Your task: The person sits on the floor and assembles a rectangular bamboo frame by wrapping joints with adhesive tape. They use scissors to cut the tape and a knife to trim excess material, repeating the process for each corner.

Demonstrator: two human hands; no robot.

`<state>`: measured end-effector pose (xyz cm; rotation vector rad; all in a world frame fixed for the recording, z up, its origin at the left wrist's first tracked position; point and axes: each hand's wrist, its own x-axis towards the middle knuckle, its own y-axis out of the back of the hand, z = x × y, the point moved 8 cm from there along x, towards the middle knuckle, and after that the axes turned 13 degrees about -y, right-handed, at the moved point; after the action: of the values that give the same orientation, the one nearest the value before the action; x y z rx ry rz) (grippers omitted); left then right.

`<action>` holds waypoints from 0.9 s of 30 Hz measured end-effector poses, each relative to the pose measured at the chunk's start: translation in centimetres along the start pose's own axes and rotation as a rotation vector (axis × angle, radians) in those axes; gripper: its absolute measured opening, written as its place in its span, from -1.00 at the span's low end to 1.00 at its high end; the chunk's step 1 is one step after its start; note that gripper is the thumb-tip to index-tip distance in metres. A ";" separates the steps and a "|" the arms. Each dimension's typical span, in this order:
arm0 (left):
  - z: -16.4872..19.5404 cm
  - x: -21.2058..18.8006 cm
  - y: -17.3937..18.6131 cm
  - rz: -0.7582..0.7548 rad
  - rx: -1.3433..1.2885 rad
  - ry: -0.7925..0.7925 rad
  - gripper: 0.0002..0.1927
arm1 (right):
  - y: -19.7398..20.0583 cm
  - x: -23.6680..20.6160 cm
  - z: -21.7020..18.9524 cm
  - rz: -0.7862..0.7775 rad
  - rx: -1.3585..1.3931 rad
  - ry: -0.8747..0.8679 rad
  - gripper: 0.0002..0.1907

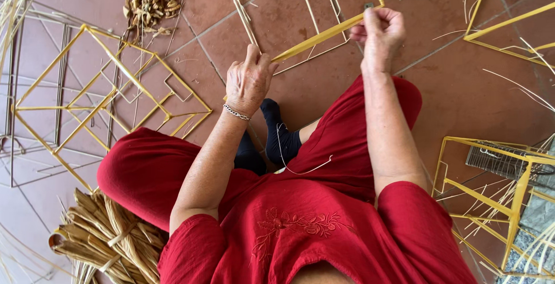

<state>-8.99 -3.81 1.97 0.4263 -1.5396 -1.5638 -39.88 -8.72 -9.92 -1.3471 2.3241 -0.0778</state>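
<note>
Head view looks straight down on a person in red clothes sitting on a terracotta tile floor [462,99]. Both hands are raised over the lap and share one long yellow strip [318,38], which runs on a slant from lower left to upper right between them. The left hand [248,82] is closed around the strip's lower end, back of the hand toward the camera, fingers curled under so the grip itself is hidden; a thin chain bracelet [236,112] sits at the wrist. The right hand [378,35] pinches the strip's upper end, thumb and fingertips pressed together on it. The strip hangs clear of the floor, above the dark-socked feet [280,136].

A wire frame wrapped in yellow [110,99] lies flat on the tiles to the left, well apart from the hands. A bundle of tan reed strips [110,235] rests beside the left knee, and another yellow-wrapped frame [497,191] stands at the right.
</note>
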 end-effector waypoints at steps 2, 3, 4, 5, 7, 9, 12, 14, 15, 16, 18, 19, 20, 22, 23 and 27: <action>-0.1 0.8 -0.5 -0.052 0.073 -0.050 -0.81 | -1.3 -0.8 0.0 -0.032 0.104 -0.012 -0.73; -0.2 1.0 -0.8 -0.078 0.110 -0.073 -0.83 | -1.7 -1.1 0.1 -0.024 0.117 -0.029 -0.70; -0.2 1.2 -1.3 -0.108 0.125 -0.080 -0.85 | -2.0 -1.5 0.0 -0.017 0.129 -0.044 -0.66; -0.3 1.4 -1.6 -0.137 0.141 -0.087 -0.87 | -2.4 -1.7 0.0 -0.011 0.140 -0.059 -0.62; -0.5 1.8 -2.1 -0.178 0.178 -0.098 -0.89 | -4.0 -3.2 1.1 -0.075 0.173 -0.129 -0.55; -0.4 2.1 -2.5 -0.204 0.209 -0.108 -0.87 | -5.3 -4.1 2.0 -0.112 0.218 -0.190 -0.51; -0.7 2.4 -3.0 -0.229 0.204 -0.102 -0.81 | -6.2 -4.1 2.3 -0.136 0.258 -0.235 -0.52; -0.3 2.4 -3.1 -0.223 0.215 -0.109 -0.81 | -6.0 -3.4 1.7 -0.148 0.214 -0.235 -0.54; 0.1 2.6 -3.1 -0.218 0.220 -0.114 -0.81 | -5.7 -3.1 1.5 -0.135 0.166 -0.227 -0.57; 0.7 2.8 -3.4 -0.228 0.190 -0.119 -0.82 | -5.3 -2.7 1.0 -0.121 0.119 -0.212 -0.60; 2.8 2.9 -4.0 -0.247 0.127 -0.133 -0.83 | -3.8 -2.0 -0.1 -0.069 0.051 -0.204 -0.67; 3.9 3.2 -4.0 -0.230 0.090 -0.146 -0.83 | -2.9 -1.5 -0.5 -0.033 0.035 -0.213 -0.70; 4.9 3.3 -4.0 -0.216 0.052 -0.159 -0.83 | -2.1 -1.2 -0.8 0.004 0.019 -0.224 -0.72; 6.3 3.3 -4.0 -0.207 0.010 -0.169 -0.82 | -1.3 -0.4 -1.5 -0.073 0.061 -0.218 -0.75; 6.7 3.3 -4.0 -0.209 0.011 -0.168 -0.81 | -1.1 0.0 -1.7 -0.113 0.084 -0.214 -0.75; 6.1 3.7 -3.8 -0.193 -0.061 -0.095 -0.85 | -0.8 1.3 -0.2 -0.304 0.255 -0.336 -0.84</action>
<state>-16.96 -3.38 0.74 0.4838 -1.5552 -1.7976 -39.86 -10.30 -9.96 -1.4438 1.7582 -0.2166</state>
